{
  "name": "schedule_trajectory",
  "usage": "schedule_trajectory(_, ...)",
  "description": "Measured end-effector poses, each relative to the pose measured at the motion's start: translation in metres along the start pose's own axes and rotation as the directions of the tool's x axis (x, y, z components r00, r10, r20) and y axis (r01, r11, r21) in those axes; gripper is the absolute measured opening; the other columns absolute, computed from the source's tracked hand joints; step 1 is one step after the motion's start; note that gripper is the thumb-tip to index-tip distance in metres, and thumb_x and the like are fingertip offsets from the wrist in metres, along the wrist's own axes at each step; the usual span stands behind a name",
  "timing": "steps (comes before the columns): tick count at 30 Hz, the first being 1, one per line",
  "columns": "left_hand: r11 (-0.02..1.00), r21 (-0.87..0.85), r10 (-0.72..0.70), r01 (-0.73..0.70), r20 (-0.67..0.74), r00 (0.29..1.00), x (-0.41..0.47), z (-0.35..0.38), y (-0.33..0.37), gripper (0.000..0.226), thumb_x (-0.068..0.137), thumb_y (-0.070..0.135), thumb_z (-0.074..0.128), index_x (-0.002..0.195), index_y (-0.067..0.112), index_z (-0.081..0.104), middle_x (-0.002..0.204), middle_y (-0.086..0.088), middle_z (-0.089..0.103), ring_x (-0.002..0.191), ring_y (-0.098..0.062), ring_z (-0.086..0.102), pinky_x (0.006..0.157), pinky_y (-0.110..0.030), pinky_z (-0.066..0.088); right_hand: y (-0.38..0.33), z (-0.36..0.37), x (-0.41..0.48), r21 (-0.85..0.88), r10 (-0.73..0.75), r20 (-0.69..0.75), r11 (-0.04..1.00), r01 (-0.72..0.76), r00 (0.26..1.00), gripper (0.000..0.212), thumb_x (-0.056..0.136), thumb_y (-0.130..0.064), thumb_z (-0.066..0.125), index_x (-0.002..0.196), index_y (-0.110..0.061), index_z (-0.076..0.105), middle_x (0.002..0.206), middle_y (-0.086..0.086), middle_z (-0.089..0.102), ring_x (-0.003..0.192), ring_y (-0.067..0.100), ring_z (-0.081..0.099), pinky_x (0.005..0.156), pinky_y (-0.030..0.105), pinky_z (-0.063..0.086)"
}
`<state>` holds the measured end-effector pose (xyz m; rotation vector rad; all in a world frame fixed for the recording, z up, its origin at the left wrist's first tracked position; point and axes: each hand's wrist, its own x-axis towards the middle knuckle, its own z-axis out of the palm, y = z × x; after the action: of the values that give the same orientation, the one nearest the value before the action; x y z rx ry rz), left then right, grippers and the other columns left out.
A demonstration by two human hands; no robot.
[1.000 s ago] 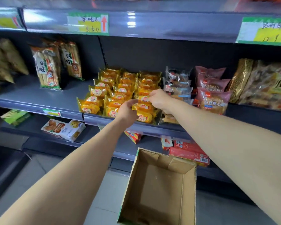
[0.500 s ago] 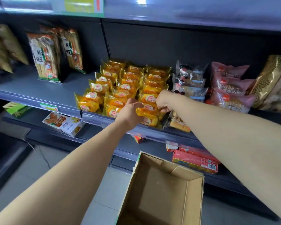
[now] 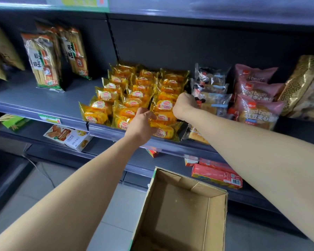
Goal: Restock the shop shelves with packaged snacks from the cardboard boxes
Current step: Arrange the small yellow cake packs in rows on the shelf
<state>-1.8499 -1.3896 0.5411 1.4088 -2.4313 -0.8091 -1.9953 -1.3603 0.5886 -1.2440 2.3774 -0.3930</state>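
Observation:
Rows of yellow bread packets (image 3: 134, 91) lie on the middle shelf (image 3: 34, 100). My left hand (image 3: 141, 124) rests on the front packets of the right-hand row, fingers laid over the top of one. At the right edge of that row, beside the clear packets (image 3: 212, 98), my right hand (image 3: 184, 105) is bent at the wrist. Its fingers curl out of sight behind it, so what they touch is hidden. Below my arms an open cardboard box (image 3: 176, 214) shows a bare bottom.
Tall rice-cracker bags (image 3: 43, 60) stand at the shelf's left, pink red-bean packets (image 3: 257, 98) and gold bags (image 3: 301, 84) at the right. The lower shelf holds a white box (image 3: 69, 136) and red boxes (image 3: 216, 173). An upper shelf edge (image 3: 207, 8) overhangs.
The view has dropped and closed in on the shelf. My right hand slid from the top of the right-hand yellow row to its right edge. My left hand stays at the front packets.

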Motion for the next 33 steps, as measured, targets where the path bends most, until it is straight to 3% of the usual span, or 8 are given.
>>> schedule_trajectory(3,1.000,0.021,-0.002,0.002,-0.012,1.000,0.001,0.001,0.001,0.046,0.081,0.020,0.074,0.123,0.010,0.058,0.136,-0.005,0.038,0.106,-0.028,0.054,0.088,-0.035,0.049,0.002,0.002,-0.002,0.017,0.001,-0.039,1.000,-0.001,0.999,0.032,0.092,-0.008,0.046,0.121,0.004,0.054,0.124,0.022,0.055,0.118,0.036,0.051,0.093,0.037,0.042)
schedule_trajectory(6,0.999,0.050,-0.006,0.007,-0.019,1.000,0.002,0.002,0.002,0.046,0.081,0.021,0.073,0.123,0.010,0.057,0.134,-0.006,0.039,0.105,-0.029,0.055,0.089,-0.037,0.049,0.006,0.014,0.000,0.038,0.026,-0.067,0.999,-0.024,0.997,0.031,0.092,-0.006,0.047,0.120,0.004,0.054,0.125,0.023,0.055,0.115,0.035,0.053,0.090,0.037,0.044)
schedule_trajectory(9,0.998,0.068,0.007,-0.007,-0.006,1.000,0.003,0.001,0.002,0.044,0.081,0.021,0.073,0.120,0.009,0.058,0.134,-0.006,0.040,0.106,-0.029,0.054,0.090,-0.037,0.048,0.006,0.022,-0.001,0.058,0.100,-0.130,0.994,-0.093,0.986,0.023,0.092,-0.005,0.053,0.115,0.001,0.055,0.114,0.016,0.057,0.090,0.025,0.055,0.065,0.027,0.045)
schedule_trajectory(13,0.995,0.098,0.030,-0.034,0.034,0.999,0.002,-0.004,0.003,0.041,0.081,0.021,0.073,0.117,0.010,0.058,0.136,-0.003,0.043,0.107,-0.028,0.054,0.083,-0.033,0.047,0.008,0.017,0.004,-0.004,0.031,-0.004,1.000,-0.031,1.000,0.014,0.091,-0.008,0.052,0.103,-0.001,0.055,0.098,0.011,0.053,0.073,0.020,0.049,0.047,0.022,0.032)
schedule_trajectory(16,0.994,0.107,0.020,-0.024,0.046,0.999,0.002,-0.007,0.005,0.040,0.081,0.021,0.073,0.117,0.011,0.058,0.138,-0.004,0.042,0.108,-0.028,0.054,0.082,-0.031,0.046,0.009,0.017,0.007,-0.009,-0.037,0.055,0.999,0.038,0.998,0.028,0.089,-0.006,0.056,0.117,-0.002,0.056,0.118,0.012,0.055,0.099,0.026,0.055,0.067,0.025,0.047)
schedule_trajectory(20,0.995,0.099,0.011,-0.015,0.045,0.999,0.002,-0.008,0.006,0.039,0.082,0.020,0.071,0.118,0.012,0.058,0.139,-0.003,0.041,0.110,-0.027,0.054,0.081,-0.030,0.045,0.008,0.015,0.007,0.007,-0.086,0.215,0.996,0.086,0.973,0.039,0.088,-0.005,0.057,0.126,-0.002,0.055,0.129,0.017,0.055,0.118,0.033,0.052,0.093,0.035,0.045)
schedule_trajectory(27,0.997,0.082,0.008,-0.012,0.050,0.999,0.001,-0.007,0.003,0.040,0.081,0.018,0.072,0.118,0.011,0.057,0.133,-0.005,0.044,0.105,-0.027,0.054,0.080,-0.032,0.046,0.009,0.015,0.004,0.049,-0.133,0.193,0.991,0.125,0.972,0.038,0.090,0.002,0.055,0.128,-0.005,0.054,0.140,0.014,0.042,0.125,0.030,0.044,0.086,0.028,0.040)
schedule_trajectory(33,0.998,0.068,0.000,-0.004,0.055,0.998,0.002,-0.008,0.003,0.039,0.081,0.018,0.072,0.117,0.012,0.058,0.130,-0.006,0.045,0.102,-0.027,0.055,0.083,-0.035,0.050,0.009,0.014,0.004,0.073,-0.152,0.161,0.987,0.142,0.975,0.032,0.090,0.005,0.054,0.121,-0.004,0.059,0.136,0.013,0.047,0.124,0.029,0.046,0.085,0.028,0.041)
